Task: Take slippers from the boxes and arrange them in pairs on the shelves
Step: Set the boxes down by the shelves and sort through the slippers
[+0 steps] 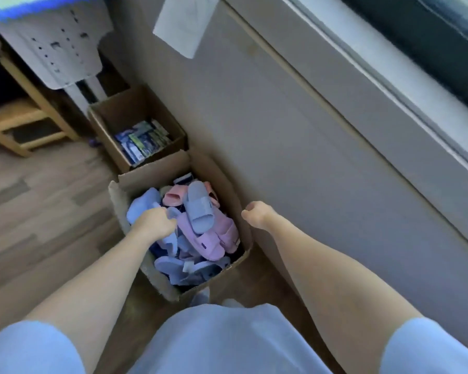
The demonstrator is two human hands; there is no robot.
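A cardboard box (pixel 118 205) full of slippers (pixel 200 238) is being viewed from above, standing on the wooden floor (pixel 38 211) near the middle of the picture, with its right side against a grey panel (pixel 308 130). In the heap, a grey-blue slipper (pixel 199 206) is lying on top, pink slippers (pixel 223 236) are lying at 4 o'clock of it, and light blue slippers (pixel 143 203) are piled at 9 o'clock.

The left hand (pixel 157 225) is being reached into the box from 7 o'clock, and its fingers are being bent down among the light blue slippers. Because of the blur, it cannot be told whether one of them is being grasped.

The right hand (pixel 256 213) is being held above the right edge of the box, at 3 o'clock of the heap. Its fingers are being kept curled inward and nothing is being held in them.

A second cardboard box (pixel 111 114) with coloured packets (pixel 143 141) is standing at 11 o'clock of the first box, touching it. A wooden frame (pixel 30 125) is being seen further at 10 o'clock, and a white cloth (pixel 184 25) is hanging at 12 o'clock
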